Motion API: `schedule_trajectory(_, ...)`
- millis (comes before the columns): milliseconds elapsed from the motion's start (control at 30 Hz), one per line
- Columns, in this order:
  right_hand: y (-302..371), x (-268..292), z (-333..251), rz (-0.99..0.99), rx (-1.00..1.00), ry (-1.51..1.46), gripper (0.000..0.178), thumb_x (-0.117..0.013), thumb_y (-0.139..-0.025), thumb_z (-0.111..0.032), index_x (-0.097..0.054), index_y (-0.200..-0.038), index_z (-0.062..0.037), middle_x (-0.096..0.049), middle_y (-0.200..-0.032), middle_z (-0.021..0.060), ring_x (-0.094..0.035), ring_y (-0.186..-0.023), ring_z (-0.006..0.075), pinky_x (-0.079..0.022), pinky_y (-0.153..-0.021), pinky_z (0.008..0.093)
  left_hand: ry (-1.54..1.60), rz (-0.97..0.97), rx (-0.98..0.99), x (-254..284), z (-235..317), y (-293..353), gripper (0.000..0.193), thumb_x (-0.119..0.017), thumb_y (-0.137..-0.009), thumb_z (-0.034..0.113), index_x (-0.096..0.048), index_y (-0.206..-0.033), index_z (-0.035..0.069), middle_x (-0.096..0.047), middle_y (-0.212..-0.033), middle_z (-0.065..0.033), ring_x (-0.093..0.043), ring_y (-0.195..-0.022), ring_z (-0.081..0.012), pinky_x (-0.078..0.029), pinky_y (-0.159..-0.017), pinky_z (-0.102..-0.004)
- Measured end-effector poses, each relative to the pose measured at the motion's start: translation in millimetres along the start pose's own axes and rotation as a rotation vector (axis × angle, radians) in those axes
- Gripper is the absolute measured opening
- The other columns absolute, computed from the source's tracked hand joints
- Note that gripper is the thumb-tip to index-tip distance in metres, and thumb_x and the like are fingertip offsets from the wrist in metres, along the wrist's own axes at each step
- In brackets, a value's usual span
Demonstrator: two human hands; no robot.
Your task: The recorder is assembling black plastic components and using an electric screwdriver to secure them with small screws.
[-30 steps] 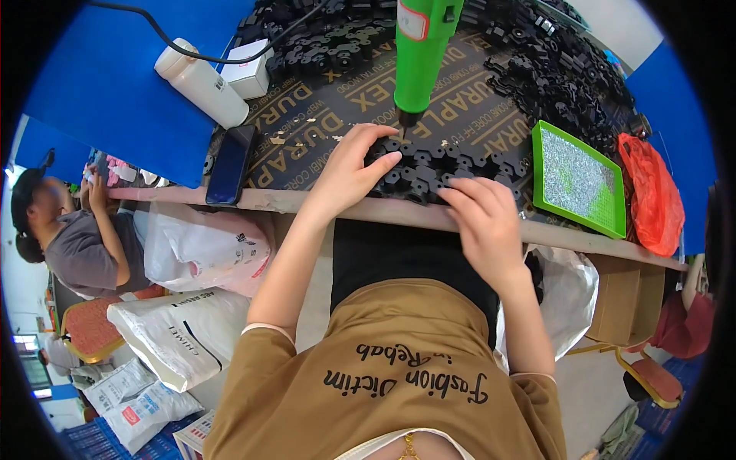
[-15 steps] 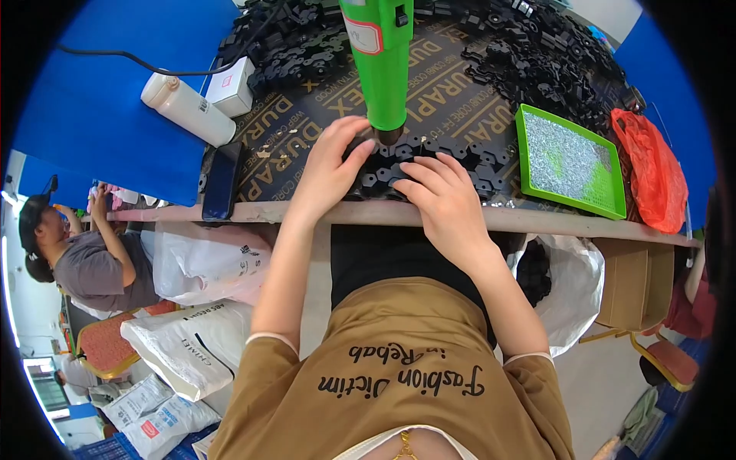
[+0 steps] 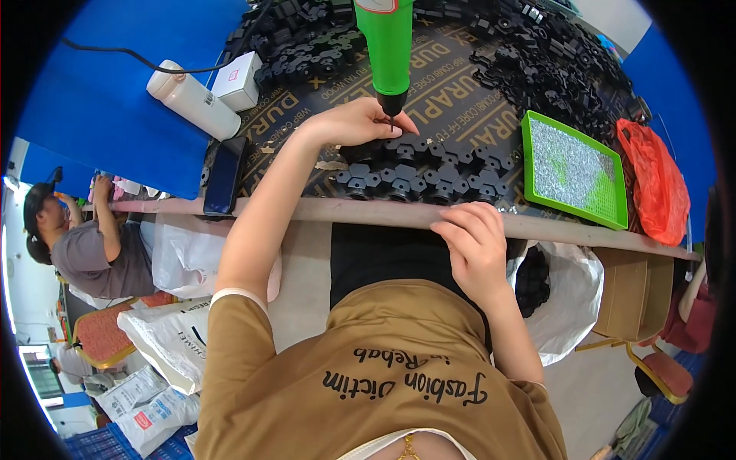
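Note:
A green electric screwdriver [image 3: 385,57] points down over the table, its thin bit showing below the black nose. My left hand [image 3: 354,123] is at that bit, thumb and fingers bent in around it; the driver partly covers the fingers, so what they grip is hidden. Just below lie black plastic parts [image 3: 402,180] with hexagonal faces, set side by side in rows along the near edge. My right hand [image 3: 477,244] hovers in front of the table edge [image 3: 353,212], fingers loosely curved and thumb apart, with nothing visible in it.
Right of the rows sits a green tray [image 3: 575,172] of small silvery pieces, beside a red plastic bag [image 3: 652,180]. Heaped black parts [image 3: 537,65] cover the far side. At left stand a white bottle [image 3: 192,100], a small box [image 3: 236,80] and a phone [image 3: 225,176].
My left hand has moved farther from me, off the rows. My right hand has drawn back from the parts to the table's front. The screwdriver has lifted and its bit now shows.

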State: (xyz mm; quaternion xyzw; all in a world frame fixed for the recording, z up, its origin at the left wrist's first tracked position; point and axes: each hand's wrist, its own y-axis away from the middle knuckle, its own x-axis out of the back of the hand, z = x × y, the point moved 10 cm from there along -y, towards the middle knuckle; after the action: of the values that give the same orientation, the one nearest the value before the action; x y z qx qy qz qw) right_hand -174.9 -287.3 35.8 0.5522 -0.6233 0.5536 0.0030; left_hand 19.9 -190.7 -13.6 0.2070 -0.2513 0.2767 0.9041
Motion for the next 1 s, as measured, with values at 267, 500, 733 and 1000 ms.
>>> schedule_trajectory(267,5,24,14,0.042,-0.067,0.063,0.022,-0.064,-0.068,0.001,-0.064,-0.088,-0.0058,-0.062,-0.095,0.0066,-0.058,-0.093,0.0274,-0.044,-0.085,0.0419,0.100,-0.005,-0.084,9,-3,13,0.035,-0.054,-0.091,0.004,-0.057,-0.125,0.009,-0.062,-0.114,-0.0036,-0.055,-0.108,-0.0139,-0.042,-0.092,-0.0258)
schedule_trajectory(500,19,57,36,0.098,-0.153,0.142,0.020,-0.064,-0.070,0.003,-0.065,-0.088,-0.0058,-0.063,-0.095,0.0075,-0.059,-0.093,0.0292,-0.044,-0.084,0.0402,0.019,0.324,-0.260,29,45,41,0.067,-0.072,-0.080,0.022,-0.040,-0.138,0.008,-0.046,-0.136,-0.0095,-0.044,-0.124,-0.0212,-0.036,-0.103,-0.0375)
schedule_trajectory(733,29,142,97,0.256,-0.401,0.327,0.017,-0.060,-0.078,0.005,-0.064,-0.093,-0.0021,-0.063,-0.092,0.0120,-0.059,-0.087,0.0297,-0.046,-0.078,0.0374,0.088,0.884,-0.083,36,80,130,0.008,-0.064,-0.083,0.005,-0.067,-0.083,-0.002,-0.061,-0.066,-0.0027,-0.054,-0.061,-0.0076,-0.043,-0.057,-0.0223)
schedule_trajectory(1000,-4,102,172,-0.295,-0.536,0.307,0.017,-0.063,-0.076,-0.004,-0.065,-0.092,0.0010,-0.063,-0.090,0.0175,-0.061,-0.087,0.0347,-0.047,-0.077,0.0407,-0.693,0.270,-0.533,-111,196,-85,0.013,-0.059,-0.077,0.011,-0.070,-0.081,0.006,-0.066,-0.081,-0.0162,-0.064,-0.079,-0.0331,-0.051,-0.069,-0.0425)
